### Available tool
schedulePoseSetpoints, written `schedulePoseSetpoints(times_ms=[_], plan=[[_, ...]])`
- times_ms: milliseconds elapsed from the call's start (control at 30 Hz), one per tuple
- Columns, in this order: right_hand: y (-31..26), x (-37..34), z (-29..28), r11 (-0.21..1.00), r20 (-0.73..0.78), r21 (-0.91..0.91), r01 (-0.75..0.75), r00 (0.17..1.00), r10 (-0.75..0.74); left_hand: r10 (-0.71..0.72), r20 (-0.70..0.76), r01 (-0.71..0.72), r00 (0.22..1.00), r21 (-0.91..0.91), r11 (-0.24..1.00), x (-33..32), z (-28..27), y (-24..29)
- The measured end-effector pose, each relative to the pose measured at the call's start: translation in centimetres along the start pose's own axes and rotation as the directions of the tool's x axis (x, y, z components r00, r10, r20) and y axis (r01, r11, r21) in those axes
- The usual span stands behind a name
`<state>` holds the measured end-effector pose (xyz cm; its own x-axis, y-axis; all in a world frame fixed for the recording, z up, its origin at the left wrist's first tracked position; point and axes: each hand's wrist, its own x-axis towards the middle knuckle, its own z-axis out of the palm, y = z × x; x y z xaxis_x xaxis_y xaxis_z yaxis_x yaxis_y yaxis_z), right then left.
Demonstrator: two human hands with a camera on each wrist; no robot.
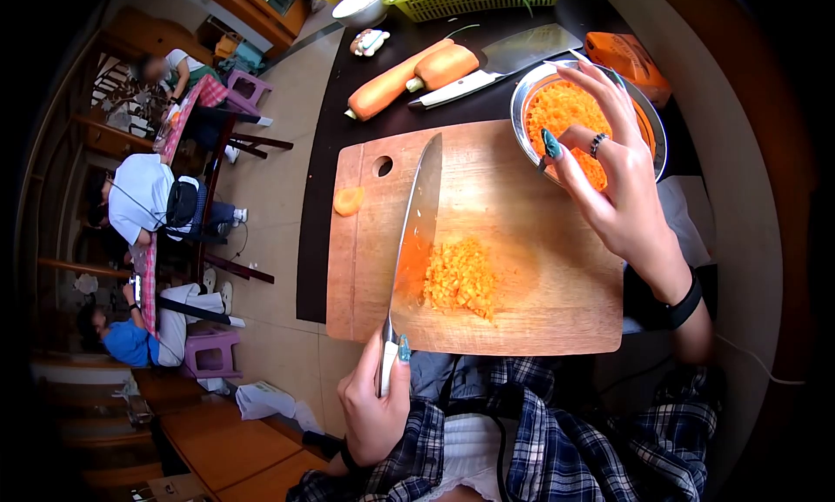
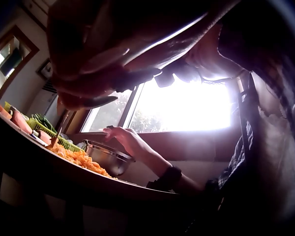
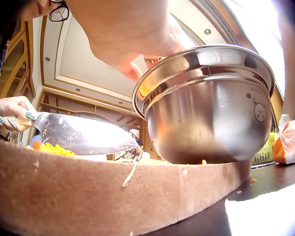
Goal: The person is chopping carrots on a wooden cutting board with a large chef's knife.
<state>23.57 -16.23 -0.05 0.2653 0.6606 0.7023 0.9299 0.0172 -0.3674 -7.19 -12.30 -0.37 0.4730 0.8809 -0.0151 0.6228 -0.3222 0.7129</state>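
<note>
My left hand (image 1: 374,406) grips the white handle of a kitchen knife (image 1: 416,215). The blade stands on edge on the wooden cutting board (image 1: 539,267), right beside a small heap of finely diced carrot (image 1: 459,277). My right hand (image 1: 622,176), with long green nails and a ring, hovers over the steel bowl (image 1: 519,110), fingers spread and lightly bent. Diced carrot (image 1: 565,115) lies inside the bowl. In the right wrist view the steel bowl (image 3: 206,118) sits at the board's edge, its rim hiding my right fingertips. A round carrot slice (image 1: 349,201) lies near the board's hole.
Beyond the board lie peeled carrots (image 1: 391,83), a second knife (image 1: 531,48), a small figurine (image 1: 370,42) and an orange package (image 1: 628,63). A yellow basket of greens (image 1: 474,1) and a white bowl (image 1: 360,8) stand farther back. Several people sit at tables to the left.
</note>
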Motion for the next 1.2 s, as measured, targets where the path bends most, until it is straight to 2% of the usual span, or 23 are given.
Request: schedulePoseSetpoints(times_ms=[133, 200, 433, 500, 533, 600, 633, 733, 800, 867, 967, 1000, 1067, 1133, 1200], plan=[[0.0, 0.0, -0.1, 1.000, -0.001, 0.008, 0.003, 1.000, -0.003, 0.019, -0.033, -0.021, 0.999, -0.058, 0.998, -0.1, -0.2, 0.1], [0.0, 0.0, 0.0, 1.000, 0.004, -0.007, 0.008, 1.000, -0.008, -0.031, 0.042, 0.033, 0.999, -0.048, 0.998, 0.1, -0.2, 0.4], [-0.2, 0.0, -0.2, 1.000, 0.027, 0.006, 0.007, 1.000, -0.007, -0.001, -0.029, -0.003, 1.000, -0.117, 0.993, 0.2, -0.3, -0.6], [-0.2, 0.2, -0.2, 0.999, 0.001, -0.010, 0.034, 0.999, -0.034, 0.059, 0.078, -0.046, 0.995, -0.154, 0.987, 0.6, -0.2, -1.5], [-0.5, 0.4, -0.3, 0.999, 0.005, -0.015, 0.045, 0.999, -0.045, 0.059, 0.072, -0.047, 0.996, -0.164, 0.985, 0.7, -0.4, -1.4], [-1.1, 1.0, -0.5, 0.998, -0.030, 0.030, 0.050, 0.998, -0.049, 0.007, 0.147, 0.029, 0.989, -0.242, 0.970, 1.0, -0.7, -1.0], [-2.3, 1.3, -1.1, 0.997, -0.002, 0.071, -0.002, 1.000, 0.002, 0.011, 0.144, 0.026, 0.990, -0.249, 0.968, 1.1, -0.8, -1.0], [-5.8, 1.7, -3.2, 0.981, 0.055, 0.184, 0.061, 0.996, -0.072, 0.027, 0.169, 0.025, 0.985, -0.298, 0.954, 1.5, -0.8, -1.3], [-7.3, 1.1, -3.1, 0.979, 0.064, 0.191, 0.072, 0.994, -0.085, 0.024, 0.179, 0.042, 0.984, -0.356, 0.934, 1.6, -0.8, -1.8], [-7.4, 0.3, -1.6, 0.985, 0.155, 0.158, 0.071, 0.983, -0.096, 0.042, 0.181, 0.030, 0.983, -0.377, 0.926, 1.8, -0.7, -2.0], [-6.5, -1.2, 0.8, 0.993, 0.364, 0.071, 0.093, 0.925, -0.113, 0.078, 0.169, -0.005, 0.983, -0.394, 0.919, 2.0, -0.7, -2.3], [-6.3, -1.4, 1.3, 0.993, 0.364, 0.062, 0.098, 0.924, -0.114, 0.099, 0.167, -0.027, 0.981, -0.390, 0.921, 2.0, -0.7, -2.3], [-6.2, -1.5, 1.8, 0.964, 0.334, -0.065, 0.258, 0.916, -0.223, 0.122, 0.167, -0.047, 0.978, -0.395, 0.917, 2.2, -0.7, -2.5], [-6.6, -1.3, 1.4, 0.974, 0.372, -0.037, 0.221, 0.908, -0.192, 0.203, 0.180, -0.133, 0.962, -0.339, 0.931, 2.4, -0.7, -2.7], [-7.0, -1.3, 1.1, 0.995, 0.396, -0.022, 0.100, 0.915, -0.083, 0.217, 0.199, -0.143, 0.956, -0.329, 0.933, 2.5, -0.9, -2.6]])
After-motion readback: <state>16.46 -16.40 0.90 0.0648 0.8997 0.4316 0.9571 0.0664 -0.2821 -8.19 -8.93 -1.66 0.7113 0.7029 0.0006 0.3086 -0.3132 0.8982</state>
